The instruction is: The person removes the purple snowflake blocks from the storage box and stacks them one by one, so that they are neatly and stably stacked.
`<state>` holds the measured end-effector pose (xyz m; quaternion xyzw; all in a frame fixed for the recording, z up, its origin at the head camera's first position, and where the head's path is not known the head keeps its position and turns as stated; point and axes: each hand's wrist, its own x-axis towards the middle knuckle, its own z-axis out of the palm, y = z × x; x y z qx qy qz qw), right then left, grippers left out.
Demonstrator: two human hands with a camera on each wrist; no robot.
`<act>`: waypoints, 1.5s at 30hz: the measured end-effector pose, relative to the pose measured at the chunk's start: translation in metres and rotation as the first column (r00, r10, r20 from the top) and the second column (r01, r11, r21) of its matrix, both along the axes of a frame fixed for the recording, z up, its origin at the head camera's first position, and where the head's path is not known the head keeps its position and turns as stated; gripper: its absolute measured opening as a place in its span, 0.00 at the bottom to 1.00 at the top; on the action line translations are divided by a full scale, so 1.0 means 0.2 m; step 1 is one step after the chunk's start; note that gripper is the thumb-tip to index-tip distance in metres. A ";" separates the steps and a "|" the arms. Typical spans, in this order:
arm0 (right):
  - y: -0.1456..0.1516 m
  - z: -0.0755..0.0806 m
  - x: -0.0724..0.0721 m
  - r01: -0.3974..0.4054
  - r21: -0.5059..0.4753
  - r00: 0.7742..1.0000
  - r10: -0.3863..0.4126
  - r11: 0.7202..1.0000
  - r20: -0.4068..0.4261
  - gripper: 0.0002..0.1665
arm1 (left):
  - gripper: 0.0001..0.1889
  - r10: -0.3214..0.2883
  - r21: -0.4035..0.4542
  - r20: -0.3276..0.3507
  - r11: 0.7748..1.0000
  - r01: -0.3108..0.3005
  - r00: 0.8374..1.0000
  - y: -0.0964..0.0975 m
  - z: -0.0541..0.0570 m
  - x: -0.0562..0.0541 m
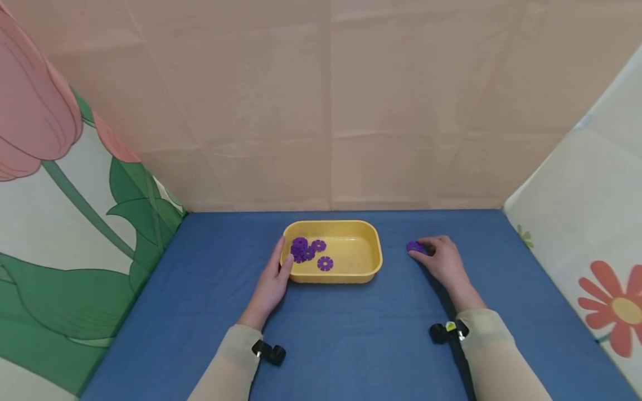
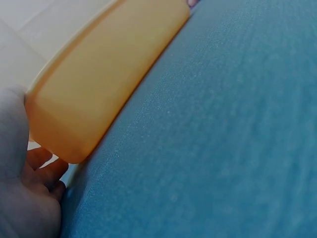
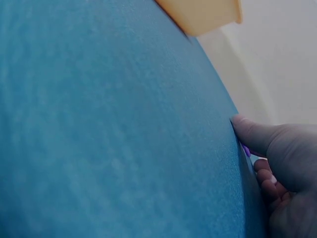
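The right hand (image 1: 443,264), grip nearly closed, pinches a purple, notched plastic disc (image 1: 413,246) at the blue cloth-covered counter (image 1: 351,345), right of the yellow rectangular plastic tray (image 1: 356,250). The left hand (image 1: 271,278) holds the tray's left end. Pinching 2 opposite edges should prevent slipping.

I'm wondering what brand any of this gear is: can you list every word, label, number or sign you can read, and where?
None can be read in any view.
The yellow tray and purple pieces show no lettering.
The yellow-green patch by the right wrist is too small to tell whether it bears marks.
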<state>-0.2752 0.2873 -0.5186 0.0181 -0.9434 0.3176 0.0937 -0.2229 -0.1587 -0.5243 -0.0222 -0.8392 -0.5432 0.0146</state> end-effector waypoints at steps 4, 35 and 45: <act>0.01 0.01 -0.01 -0.025 -0.009 0.999 0.025 1.000 0.020 0.34 | 0.35 0.003 0.002 -0.010 1.000 -0.003 1.000 0.00 0.00 0.00; -0.64 0.41 0.05 -0.370 -0.122 0.928 0.361 0.921 -0.087 0.28 | 0.36 0.010 0.000 0.003 1.000 -0.010 1.000 -0.01 0.00 0.02; -0.83 0.36 0.01 -0.519 -0.103 0.855 0.511 0.849 -0.092 0.25 | 0.35 0.006 -0.010 -0.024 1.000 -0.006 1.000 -0.01 0.00 0.02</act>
